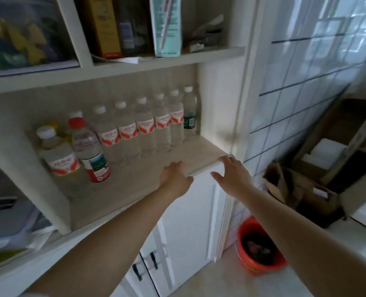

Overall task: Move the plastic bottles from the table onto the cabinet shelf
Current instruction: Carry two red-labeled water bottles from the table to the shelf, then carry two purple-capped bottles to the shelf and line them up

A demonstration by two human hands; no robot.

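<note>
red-capped bottle [91,150], orange bucket [260,246], white cabinet [190,211]

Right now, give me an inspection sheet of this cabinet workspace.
Surface: cabinet shelf, beige, front right part bare.
Job's things: plastic bottles upright in a row along the back; red-capped bottle and a white-capped bottle stand forward at left.
Clutter: boxes and packets on the shelf above.
Hands: left hand and right hand empty, fingers spread, at the shelf's front edge.
Cables: nothing seen.
Surroundings: red bucket on the floor, cardboard boxes, tiled wall.
</note>
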